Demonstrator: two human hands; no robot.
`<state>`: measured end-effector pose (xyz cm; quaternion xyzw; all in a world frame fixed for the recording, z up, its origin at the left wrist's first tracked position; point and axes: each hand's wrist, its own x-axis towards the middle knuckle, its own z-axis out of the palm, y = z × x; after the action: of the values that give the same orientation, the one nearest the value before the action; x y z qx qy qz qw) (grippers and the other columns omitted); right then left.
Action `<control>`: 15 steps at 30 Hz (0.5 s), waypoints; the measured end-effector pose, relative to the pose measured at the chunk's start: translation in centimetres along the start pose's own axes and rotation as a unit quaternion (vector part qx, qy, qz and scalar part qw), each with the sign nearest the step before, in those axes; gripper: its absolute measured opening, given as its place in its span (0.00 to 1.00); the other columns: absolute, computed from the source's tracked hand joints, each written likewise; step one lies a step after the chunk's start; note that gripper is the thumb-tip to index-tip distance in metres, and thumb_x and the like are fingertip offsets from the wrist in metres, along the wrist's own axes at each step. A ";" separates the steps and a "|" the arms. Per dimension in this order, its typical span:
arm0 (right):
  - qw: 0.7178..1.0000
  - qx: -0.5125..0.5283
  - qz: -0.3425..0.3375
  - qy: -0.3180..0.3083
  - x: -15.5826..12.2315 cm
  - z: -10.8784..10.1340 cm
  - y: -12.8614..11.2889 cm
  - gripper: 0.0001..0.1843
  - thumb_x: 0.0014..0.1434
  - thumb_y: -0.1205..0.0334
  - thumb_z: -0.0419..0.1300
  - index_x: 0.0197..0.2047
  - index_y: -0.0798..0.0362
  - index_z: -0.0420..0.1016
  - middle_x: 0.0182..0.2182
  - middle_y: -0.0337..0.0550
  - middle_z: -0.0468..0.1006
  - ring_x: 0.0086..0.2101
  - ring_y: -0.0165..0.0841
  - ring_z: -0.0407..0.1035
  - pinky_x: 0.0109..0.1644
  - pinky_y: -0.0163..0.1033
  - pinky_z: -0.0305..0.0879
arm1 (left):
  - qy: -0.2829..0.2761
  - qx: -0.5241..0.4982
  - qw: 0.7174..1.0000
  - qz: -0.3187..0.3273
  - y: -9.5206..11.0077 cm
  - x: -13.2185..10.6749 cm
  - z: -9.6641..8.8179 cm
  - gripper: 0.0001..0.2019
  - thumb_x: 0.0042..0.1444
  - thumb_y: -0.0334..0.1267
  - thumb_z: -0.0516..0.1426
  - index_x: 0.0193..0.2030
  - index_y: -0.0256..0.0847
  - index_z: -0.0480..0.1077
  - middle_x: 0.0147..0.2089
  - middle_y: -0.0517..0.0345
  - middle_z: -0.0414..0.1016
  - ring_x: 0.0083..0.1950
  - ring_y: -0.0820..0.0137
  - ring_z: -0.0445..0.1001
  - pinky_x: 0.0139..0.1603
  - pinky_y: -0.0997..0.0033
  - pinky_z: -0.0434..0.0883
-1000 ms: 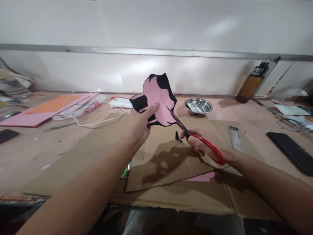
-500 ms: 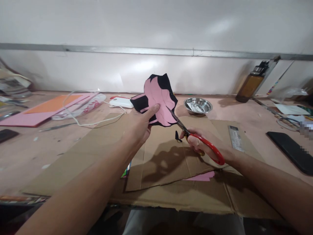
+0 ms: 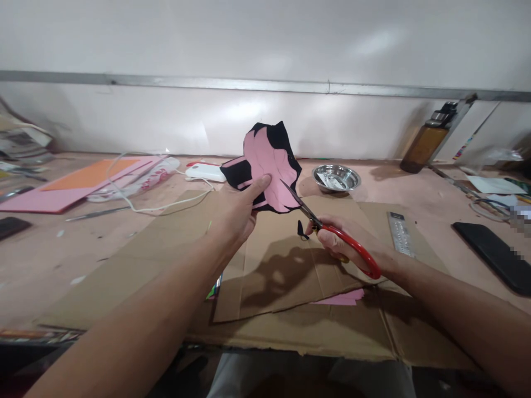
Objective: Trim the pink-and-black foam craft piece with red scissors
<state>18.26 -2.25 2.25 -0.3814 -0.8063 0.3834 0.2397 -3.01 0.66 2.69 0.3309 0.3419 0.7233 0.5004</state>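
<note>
My left hand (image 3: pixel 243 207) pinches a pink and black cutout (image 3: pixel 269 160), thumb on its pink face and fingers behind it. The piece is held up above the cardboard, with wavy pink shapes over a black backing; whether it is felt, foam or paper I cannot tell. In my right hand (image 3: pixel 338 240) are red-handled scissors (image 3: pixel 352 249), their blades lying across the lower right edge of the cutout. A small black scrap (image 3: pixel 302 229) rests on the cardboard just left of the scissors' pivot.
Layered cardboard (image 3: pixel 265 287) covers the table's front. Behind it stand a metal bowl (image 3: pixel 336 178) and a white device (image 3: pixel 205 172) with a cable. Pink and orange sheets (image 3: pixel 87 177) lie left; a ruler (image 3: pixel 400 235), a black phone (image 3: pixel 493 257) and an amber bottle (image 3: pixel 427 141) are right.
Almost nothing differs. The view has shifted very slightly; both hands, the cutout and the scissors keep nearly the same positions.
</note>
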 end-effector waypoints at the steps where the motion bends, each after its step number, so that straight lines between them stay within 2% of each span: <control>1: 1.000 0.000 0.001 0.000 0.0 0.0 -0.1 0.26 0.63 0.36 0.52 0.34 0.52 0.69 0.33 0.42 0.72 0.31 0.33 0.64 0.32 0.38 0.57 | 0.006 -0.002 1.000 -0.003 0.0 0.0 0.0 0.15 0.41 0.27 0.70 0.36 0.43 0.76 0.35 0.58 0.83 0.49 0.64 0.80 0.42 0.74 0.78; 6: 1.000 0.008 0.001 -0.001 0.1 0.0 -0.1 0.25 0.63 0.37 0.52 0.35 0.53 0.69 0.34 0.43 0.74 0.32 0.32 0.65 0.33 0.38 0.58 | 0.035 -0.004 0.999 -0.013 0.1 0.0 0.1 0.17 0.40 0.27 0.71 0.38 0.44 0.76 0.32 0.59 0.83 0.49 0.63 0.80 0.45 0.72 0.78; 12: 1.000 0.002 -0.005 -0.003 0.1 0.0 0.4 0.25 0.63 0.37 0.52 0.35 0.52 0.69 0.34 0.42 0.74 0.32 0.33 0.65 0.32 0.37 0.58 | 0.009 -0.004 1.000 -0.001 -0.1 0.2 -0.2 0.21 0.40 0.28 0.71 0.43 0.46 0.77 0.35 0.57 0.84 0.50 0.61 0.80 0.44 0.71 0.78; 15: 1.000 0.006 -0.002 0.001 0.0 0.1 0.5 0.23 0.64 0.39 0.53 0.35 0.52 0.68 0.33 0.41 0.73 0.32 0.32 0.64 0.30 0.36 0.56 | 0.002 0.009 1.000 0.010 -0.1 0.1 -0.1 0.18 0.43 0.28 0.70 0.43 0.45 0.77 0.37 0.56 0.84 0.50 0.61 0.80 0.43 0.71 0.78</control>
<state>18.41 -2.09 1.83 -0.3785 -0.8047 0.3874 0.2433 -3.14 0.79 2.58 0.3373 0.3464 0.7260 0.4891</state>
